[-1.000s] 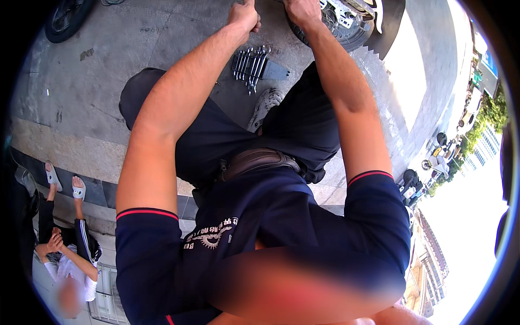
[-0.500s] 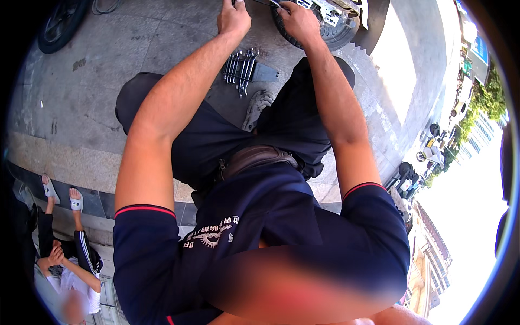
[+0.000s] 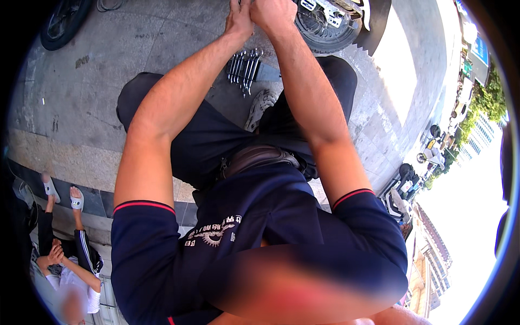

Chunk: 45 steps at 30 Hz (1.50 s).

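At the top edge, my left hand [image 3: 239, 19] and my right hand [image 3: 274, 15] meet side by side, touching. Both have curled fingers, the right closed like a fist. Whatever they grip is hidden behind the fingers or beyond the picture's edge. Just right of them stands a motorbike wheel [image 3: 325, 37] with silver metal parts around its hub. On the paving below my hands lies a row of several silver wrenches [image 3: 245, 69] next to a flat grey holder [image 3: 268, 72], partly covered by my right forearm.
My grey shoe [image 3: 261, 108] rests between my bent knees. A loose tyre [image 3: 64, 24] stands at the far left, with a thin cable coil [image 3: 110, 4] near it. A seated person [image 3: 70, 271] is at the lower left. Parked scooters [image 3: 403, 181] line the right side.
My right hand has moved left from beside the wheel to touch my left hand. The thin metal piece that showed between the hands is out of sight. More of the wheel is visible.
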{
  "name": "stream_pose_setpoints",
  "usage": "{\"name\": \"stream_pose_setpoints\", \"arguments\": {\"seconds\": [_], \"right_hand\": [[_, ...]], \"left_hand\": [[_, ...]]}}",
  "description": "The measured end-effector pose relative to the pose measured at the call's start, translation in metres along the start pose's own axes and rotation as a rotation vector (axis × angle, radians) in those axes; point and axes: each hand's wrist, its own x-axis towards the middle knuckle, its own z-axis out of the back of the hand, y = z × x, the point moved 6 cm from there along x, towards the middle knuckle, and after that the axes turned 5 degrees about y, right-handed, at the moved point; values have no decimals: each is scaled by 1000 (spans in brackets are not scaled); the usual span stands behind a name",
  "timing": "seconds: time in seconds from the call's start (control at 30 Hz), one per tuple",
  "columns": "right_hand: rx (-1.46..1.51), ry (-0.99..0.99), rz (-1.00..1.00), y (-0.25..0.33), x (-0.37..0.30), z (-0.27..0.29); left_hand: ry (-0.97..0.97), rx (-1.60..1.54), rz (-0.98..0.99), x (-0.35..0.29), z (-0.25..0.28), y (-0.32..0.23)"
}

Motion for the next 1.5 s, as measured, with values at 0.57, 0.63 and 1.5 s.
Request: {"name": "stream_pose_setpoints", "arguments": {"seconds": [0.57, 0.63, 1.5], "right_hand": [[-27, -135, 179, -84, -8, -12], [-60, -100, 66, -83, -19, 12], [54, -18, 4, 47, -12, -4]], "left_hand": [[28, 166, 27, -2, 16, -14], [0, 191, 7, -2, 15, -17], [79, 30, -129, 11, 9, -2]]}}
